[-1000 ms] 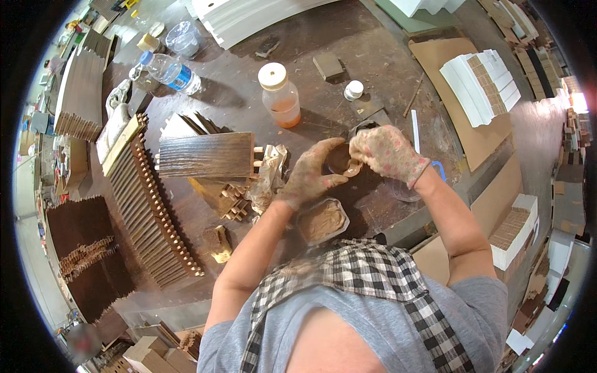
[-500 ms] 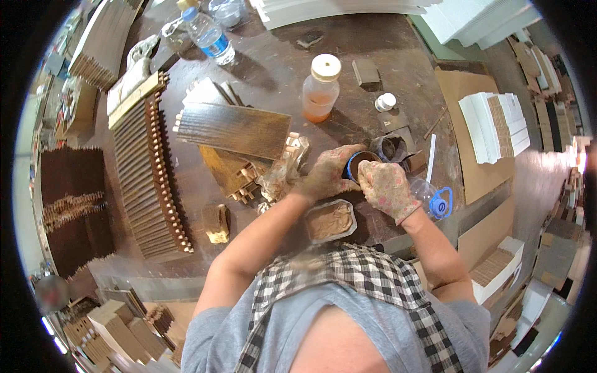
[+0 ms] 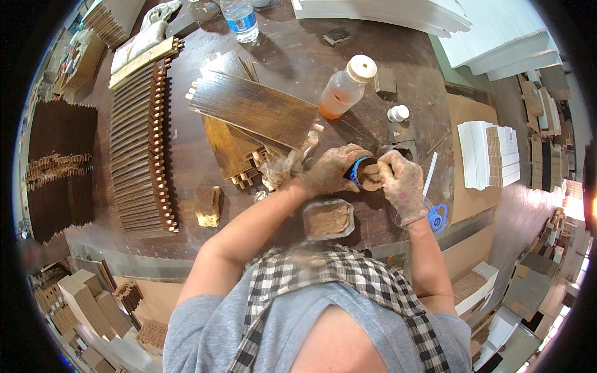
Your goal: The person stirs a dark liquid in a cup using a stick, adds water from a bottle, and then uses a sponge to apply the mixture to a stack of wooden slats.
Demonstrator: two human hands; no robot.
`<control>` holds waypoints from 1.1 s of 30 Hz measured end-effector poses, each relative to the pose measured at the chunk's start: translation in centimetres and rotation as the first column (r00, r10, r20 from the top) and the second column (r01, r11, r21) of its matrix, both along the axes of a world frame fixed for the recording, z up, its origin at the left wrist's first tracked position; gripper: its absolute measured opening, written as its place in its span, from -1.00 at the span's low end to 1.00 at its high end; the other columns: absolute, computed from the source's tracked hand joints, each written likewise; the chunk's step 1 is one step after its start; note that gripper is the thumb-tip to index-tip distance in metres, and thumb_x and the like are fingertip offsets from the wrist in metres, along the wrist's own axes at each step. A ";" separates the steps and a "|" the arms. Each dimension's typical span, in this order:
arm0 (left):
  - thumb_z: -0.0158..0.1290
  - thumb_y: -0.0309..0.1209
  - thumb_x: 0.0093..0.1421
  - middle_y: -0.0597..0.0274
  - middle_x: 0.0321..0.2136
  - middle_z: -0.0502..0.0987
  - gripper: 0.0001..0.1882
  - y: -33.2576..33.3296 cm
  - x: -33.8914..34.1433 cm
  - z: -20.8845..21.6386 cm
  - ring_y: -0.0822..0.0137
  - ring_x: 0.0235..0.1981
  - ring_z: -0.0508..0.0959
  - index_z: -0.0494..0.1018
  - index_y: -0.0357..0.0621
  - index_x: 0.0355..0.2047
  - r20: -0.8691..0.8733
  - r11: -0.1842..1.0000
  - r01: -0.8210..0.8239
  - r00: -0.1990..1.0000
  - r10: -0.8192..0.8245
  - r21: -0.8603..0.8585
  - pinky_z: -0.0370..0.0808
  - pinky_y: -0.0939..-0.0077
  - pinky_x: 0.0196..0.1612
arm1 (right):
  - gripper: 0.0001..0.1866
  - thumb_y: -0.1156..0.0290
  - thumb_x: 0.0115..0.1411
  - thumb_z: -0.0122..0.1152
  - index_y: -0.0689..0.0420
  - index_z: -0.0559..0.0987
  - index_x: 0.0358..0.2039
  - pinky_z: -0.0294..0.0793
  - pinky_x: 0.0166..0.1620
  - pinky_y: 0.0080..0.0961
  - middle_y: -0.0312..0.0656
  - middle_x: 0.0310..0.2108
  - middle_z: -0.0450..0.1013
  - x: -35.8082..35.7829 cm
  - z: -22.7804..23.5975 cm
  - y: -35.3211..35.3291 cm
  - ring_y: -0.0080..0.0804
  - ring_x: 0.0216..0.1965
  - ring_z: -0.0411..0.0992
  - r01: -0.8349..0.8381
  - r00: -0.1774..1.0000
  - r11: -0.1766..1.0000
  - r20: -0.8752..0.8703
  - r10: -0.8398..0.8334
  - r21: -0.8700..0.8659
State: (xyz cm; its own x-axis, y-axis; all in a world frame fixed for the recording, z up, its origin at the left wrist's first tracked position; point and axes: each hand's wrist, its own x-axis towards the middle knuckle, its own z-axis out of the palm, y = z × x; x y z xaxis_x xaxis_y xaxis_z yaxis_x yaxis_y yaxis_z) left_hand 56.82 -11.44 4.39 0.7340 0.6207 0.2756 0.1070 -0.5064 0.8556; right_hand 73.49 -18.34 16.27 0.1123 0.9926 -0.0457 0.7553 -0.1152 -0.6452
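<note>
My left hand point(image 3: 331, 170), in a patterned work glove, is closed round the side of a small cup with a blue rim point(image 3: 355, 174). The cup is tilted, and brown paste point(image 3: 372, 182) shows in its mouth. My right hand point(image 3: 403, 188), gloved too, has its fingers pinched at the cup's mouth on a small flat tan tool point(image 3: 370, 169) that reaches into the paste; its grip end is hidden by the fingers. Just below the hands stands a clear tub of brown paste point(image 3: 328, 220). Crumpled plastic wrap point(image 3: 277, 172) lies beside my left wrist.
Dark boards with dowels point(image 3: 252, 107) lie left of the hands, near a sponge point(image 3: 208, 205) and a long row of slats point(image 3: 138, 149). Beyond the cup stand a bottle of orange liquid point(image 3: 346, 90) and a small white bottle point(image 3: 398, 113). A blue-handled clear jug point(image 3: 437, 217) lies right.
The cup has tipped, so its mouth and paste now show more openly. My right hand has shifted slightly right, and the tan tool has come into sight. The whole view has shifted.
</note>
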 end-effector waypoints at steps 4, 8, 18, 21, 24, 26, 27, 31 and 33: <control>0.46 -0.32 -0.20 0.01 0.01 0.54 -0.18 0.3 -0.1 -0.1 -0.07 0.09 0.51 0.41 -0.09 0.14 0.038 0.999 0.037 0.999 -0.037 -0.019 0.47 0.09 0.13 | -0.86 0.46 0.22 0.14 0.15 0.45 -0.49 0.50 -0.41 -0.21 -0.03 -0.56 0.47 0.2 -1.9 -0.8 -0.02 -0.47 0.55 -0.223 0.910 0.972 0.373 0.182 0.069; 0.46 -0.36 -0.20 0.02 0.02 0.54 -0.18 0.0 -0.1 -0.1 -0.05 0.10 0.51 0.41 -0.09 0.14 0.037 1.000 0.008 0.999 -0.008 -0.013 0.48 0.09 0.14 | -0.90 0.49 0.19 0.18 0.17 0.50 -0.46 0.49 -0.41 -0.26 -0.01 -0.55 0.50 -0.9 -1.7 -1.5 -0.04 -0.48 0.55 -0.127 0.992 0.992 0.016 0.126 0.022; 0.44 -0.40 -0.19 0.00 0.00 0.56 -0.23 0.4 -0.1 -0.3 -0.07 0.08 0.53 0.43 -0.15 0.10 0.083 0.999 0.045 0.996 -0.044 -0.016 0.49 0.12 0.13 | -0.89 0.46 0.20 0.19 0.18 0.50 -0.46 0.48 -0.42 -0.22 0.00 -0.53 0.49 -1.1 -1.5 -1.7 -0.02 -0.45 0.54 -0.218 0.961 0.973 0.187 0.203 0.069; 0.44 -0.41 -0.20 -0.01 0.00 0.56 -0.23 0.3 -0.4 0.0 -0.07 0.08 0.53 0.44 -0.16 0.10 0.093 0.998 0.035 0.995 -0.029 -0.059 0.48 0.12 0.14 | -0.91 0.48 0.19 0.19 0.17 0.52 -0.45 0.49 -0.39 -0.23 0.01 -0.52 0.50 -0.1 -0.3 0.0 -0.01 -0.43 0.55 -0.116 0.979 0.990 0.175 0.101 0.077; 0.44 -0.39 -0.19 -0.01 0.03 0.55 -0.22 0.1 -0.3 0.1 -0.06 0.10 0.51 0.43 -0.14 0.12 0.082 0.999 0.039 0.996 -0.036 -0.037 0.48 0.12 0.14 | -0.91 0.47 0.18 0.20 0.18 0.52 -0.45 0.49 -0.39 -0.24 0.03 -0.50 0.51 0.7 -1.6 -0.5 0.02 -0.42 0.55 -0.167 0.954 0.985 0.258 0.150 0.043; 0.44 -0.38 -0.19 0.00 0.04 0.54 -0.20 0.3 -0.1 0.1 -0.06 0.12 0.51 0.43 -0.12 0.13 0.071 0.999 0.031 0.997 -0.029 -0.032 0.48 0.12 0.14 | -0.93 0.49 0.19 0.20 0.17 0.51 -0.43 0.48 -0.40 -0.25 0.02 -0.51 0.50 -0.2 -1.6 -1.5 0.00 -0.45 0.54 -0.204 0.970 0.978 0.145 0.198 0.031; 0.44 -0.37 -0.19 0.00 0.05 0.54 -0.20 0.2 -0.2 0.2 -0.06 0.12 0.50 0.42 -0.12 0.14 0.057 0.999 0.035 0.998 -0.033 -0.038 0.47 0.12 0.15 | -0.93 0.50 0.20 0.19 0.17 0.51 -0.43 0.47 -0.40 -0.27 0.01 -0.52 0.50 -0.2 -1.3 -1.4 -0.01 -0.46 0.54 -0.157 0.984 0.987 0.095 0.154 0.032; 0.43 -0.31 -0.16 0.01 0.07 0.52 -0.19 0.1 -0.5 0.0 -0.05 0.14 0.49 0.41 -0.10 0.16 -0.035 1.000 0.032 0.999 -0.032 -0.002 0.46 0.11 0.16 | -0.95 0.52 0.21 0.22 0.17 0.53 -0.40 0.48 -0.42 -0.34 -0.03 -0.54 0.49 0.4 -0.8 0.0 -0.06 -0.50 0.53 0.012 1.000 0.999 0.014 -0.013 0.029; 0.43 -0.29 -0.15 0.00 0.08 0.52 -0.20 0.3 -0.3 0.0 -0.06 0.14 0.49 0.42 -0.13 0.15 0.010 0.998 0.048 0.999 -0.047 -0.035 0.45 0.09 0.17 | -0.96 0.52 0.18 0.24 0.16 0.54 -0.38 0.49 -0.40 -0.29 -0.02 -0.51 0.51 0.9 -2.1 -0.2 -0.05 -0.46 0.55 -0.054 0.993 0.994 0.109 0.044 0.095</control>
State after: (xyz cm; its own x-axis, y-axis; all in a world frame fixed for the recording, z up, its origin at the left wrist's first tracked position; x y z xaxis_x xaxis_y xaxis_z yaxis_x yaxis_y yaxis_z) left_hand 56.52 -11.18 4.40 0.7602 0.5949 0.2610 0.0755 -0.4799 0.8740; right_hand 74.38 -18.51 14.18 0.0625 0.9962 0.0609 0.8235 -0.0170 -0.5671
